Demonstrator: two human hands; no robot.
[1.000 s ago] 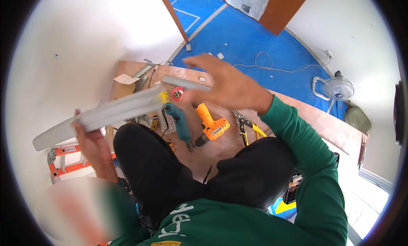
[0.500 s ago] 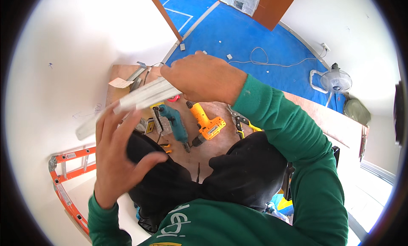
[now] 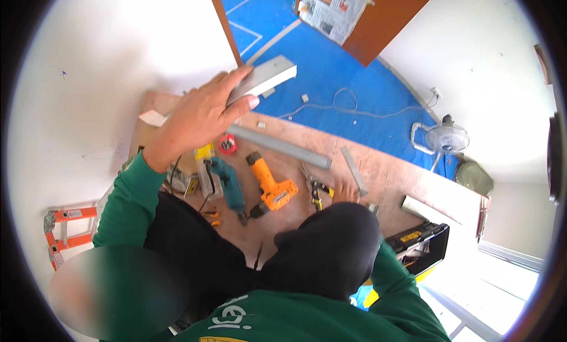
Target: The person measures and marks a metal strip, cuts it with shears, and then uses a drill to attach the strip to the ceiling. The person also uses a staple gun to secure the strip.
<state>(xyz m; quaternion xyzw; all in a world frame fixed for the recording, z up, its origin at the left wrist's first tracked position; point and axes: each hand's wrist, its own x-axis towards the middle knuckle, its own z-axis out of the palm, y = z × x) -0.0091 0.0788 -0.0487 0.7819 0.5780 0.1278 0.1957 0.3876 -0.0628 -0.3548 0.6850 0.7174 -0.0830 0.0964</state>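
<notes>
My left hand (image 3: 201, 117) is raised over the board's far edge, closed on a white-grey length of trunking (image 3: 269, 75). My right hand (image 3: 345, 193), partly behind my knee, reaches down with fingers apart beside yellow-black snips (image 3: 319, 194) and a thin grey strip (image 3: 354, 171). Between my legs and the far edge of the wooden board (image 3: 390, 171) lie an orange cordless drill (image 3: 269, 185), a teal power tool (image 3: 227, 185), a red tape measure (image 3: 227, 144) and a long grey channel (image 3: 280, 144).
An open black toolbox (image 3: 431, 247) sits right. An orange ladder (image 3: 74, 241) is left. Beyond lie a blue-covered floor (image 3: 331, 76) with a loose cable, a fan (image 3: 446, 138) and a brown door (image 3: 375, 26). An off-white piece (image 3: 428, 212) rests on the board's right.
My left hand has risen and moved forward with the trunking. My right hand has let go of it and dropped right, toward the snips and behind my knee.
</notes>
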